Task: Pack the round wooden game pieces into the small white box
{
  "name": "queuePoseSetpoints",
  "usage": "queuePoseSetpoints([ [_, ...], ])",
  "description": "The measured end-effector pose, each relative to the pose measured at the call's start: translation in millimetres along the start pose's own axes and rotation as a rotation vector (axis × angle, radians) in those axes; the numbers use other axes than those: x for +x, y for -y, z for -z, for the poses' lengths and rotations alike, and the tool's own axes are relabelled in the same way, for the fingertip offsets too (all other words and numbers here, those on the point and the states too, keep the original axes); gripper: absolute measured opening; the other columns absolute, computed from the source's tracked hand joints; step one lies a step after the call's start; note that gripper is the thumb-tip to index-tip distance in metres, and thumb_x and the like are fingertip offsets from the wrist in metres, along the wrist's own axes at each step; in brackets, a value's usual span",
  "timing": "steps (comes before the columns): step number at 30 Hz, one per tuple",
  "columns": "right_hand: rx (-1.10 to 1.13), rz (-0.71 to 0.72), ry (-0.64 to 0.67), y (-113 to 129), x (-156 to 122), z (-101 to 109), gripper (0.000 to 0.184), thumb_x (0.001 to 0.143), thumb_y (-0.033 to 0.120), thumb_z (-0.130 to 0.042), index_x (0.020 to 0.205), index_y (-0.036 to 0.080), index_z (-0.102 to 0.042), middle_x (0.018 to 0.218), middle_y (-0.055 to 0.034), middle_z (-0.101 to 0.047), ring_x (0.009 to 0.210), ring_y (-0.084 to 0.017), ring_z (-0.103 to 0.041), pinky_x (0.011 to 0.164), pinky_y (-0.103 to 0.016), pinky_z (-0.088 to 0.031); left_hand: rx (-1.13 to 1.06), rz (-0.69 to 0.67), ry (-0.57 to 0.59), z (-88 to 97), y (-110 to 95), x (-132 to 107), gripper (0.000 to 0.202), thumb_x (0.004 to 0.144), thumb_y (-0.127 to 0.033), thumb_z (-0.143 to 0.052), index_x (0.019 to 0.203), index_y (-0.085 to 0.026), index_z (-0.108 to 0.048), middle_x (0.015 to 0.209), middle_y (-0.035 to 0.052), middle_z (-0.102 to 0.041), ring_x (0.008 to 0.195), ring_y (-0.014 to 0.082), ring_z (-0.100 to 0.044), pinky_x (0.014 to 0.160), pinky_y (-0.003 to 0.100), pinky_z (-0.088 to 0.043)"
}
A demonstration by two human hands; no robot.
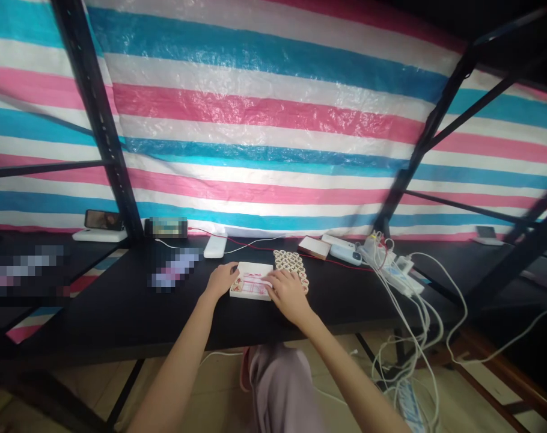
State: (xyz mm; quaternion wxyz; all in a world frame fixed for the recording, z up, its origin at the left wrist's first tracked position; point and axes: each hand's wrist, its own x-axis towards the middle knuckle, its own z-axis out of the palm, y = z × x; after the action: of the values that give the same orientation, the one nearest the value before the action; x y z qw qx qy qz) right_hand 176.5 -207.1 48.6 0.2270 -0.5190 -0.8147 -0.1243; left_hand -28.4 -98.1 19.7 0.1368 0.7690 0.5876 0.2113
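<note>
A hand could pass over the table (115, 316) at near left, or through the gap right of the round pieces (288, 261). Farther right, the power strip (407, 282) and tangled white cables (421, 328) block the way. On the far side stand a white power bank (215, 246) and the striped sheet (255, 108).

- Striped sheet (264, 114): hung behind far edge of tabletop (120, 313); pink, blue, white bands.
- Pixelated device (166, 227): at far edge, toward far-left corner.
- White slab-shaped device (215, 246): near far edge, left of centre.
- Pale-blue phone (344, 255): right half, near far edge.
- White cables (418, 337): hanging over near edge, right side.
</note>
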Motion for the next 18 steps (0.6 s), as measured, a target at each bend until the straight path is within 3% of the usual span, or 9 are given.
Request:
queuePoseSetpoints([
  [4, 0.114, 0.217, 0.274, 8.8, 47.4, -19.9, 0.025, 0.088, 0.031, -0.049, 0.111, 0.03, -0.058, 0.115, -0.0012, -0.057, 0.101, -0.017, -0.048, 0.081, -0.03, -0.033, -0.001, 0.009, -0.009, 0.1, -0.5, -1.1, 0.036, 0.083, -0.029, -0.043, 0.113, -0.021, -0.06, 0.08, 0.0053, -0.066, 0.078, 0.0183, -0.06, 0.064, 0.024, -0.039],
  [7, 0.147, 0.275, 0.321, 11.7, 61.8, -34.5, 0.022, 0.089, 0.027, -0.046, 0.107, 0.029, -0.06, 0.115, -0.0004, -0.057, 0.101, -0.016, -0.048, 0.082, -0.03, -0.033, 0.005, 0.003, -0.009, 0.0, -0.4, -0.9, 0.036, 0.083, -0.03, -0.044, 0.113, -0.02, -0.06, 0.084, 0.0061, -0.067, 0.08, 0.0189, -0.061, 0.065, 0.024, -0.039],
  [10, 0.085, 0.262, 0.284, 11.7, 61.5, -42.4, 0.025, 0.091, 0.019, -0.04, 0.106, 0.025, -0.059, 0.114, -0.0029, -0.057, 0.102, -0.017, -0.047, 0.083, -0.031, -0.032, 0.013, -0.01, -0.017, -0.9, 0.4, 0.4, 0.036, 0.083, -0.029, -0.043, 0.114, -0.02, -0.059, 0.087, 0.0063, -0.067, 0.08, 0.0193, -0.061, 0.066, 0.025, -0.039],
  [12, 0.053, 0.226, 0.275, 9.0, 59.3, -44.8, 0.022, 0.09, 0.022, -0.042, 0.105, 0.022, -0.058, 0.113, -0.0045, -0.057, 0.103, -0.018, -0.047, 0.083, -0.031, -0.033, 0.007, -0.008, -0.019, -1.8, 1.0, 1.1, 0.036, 0.083, -0.029, -0.042, 0.114, -0.02, -0.059, 0.086, 0.0059, -0.067, 0.079, 0.019, -0.06, 0.066, 0.025, -0.039],
  [18, 0.02, 0.003, 0.289, -7.2, 56.6, -49.2, 0.014, 0.085, 0.021, -0.05, 0.095, 0.016, -0.058, 0.1, -0.0077, -0.061, 0.089, -0.018, -0.056, 0.08, -0.03, -0.034, 0.002, -0.016, -0.006, -1.5, 1.0, 0.4, 0.038, 0.083, -0.032, -0.041, 0.115, -0.019, -0.058, 0.078, 0.0045, -0.065, 0.075, 0.0182, -0.06, 0.062, 0.024, -0.038],
])
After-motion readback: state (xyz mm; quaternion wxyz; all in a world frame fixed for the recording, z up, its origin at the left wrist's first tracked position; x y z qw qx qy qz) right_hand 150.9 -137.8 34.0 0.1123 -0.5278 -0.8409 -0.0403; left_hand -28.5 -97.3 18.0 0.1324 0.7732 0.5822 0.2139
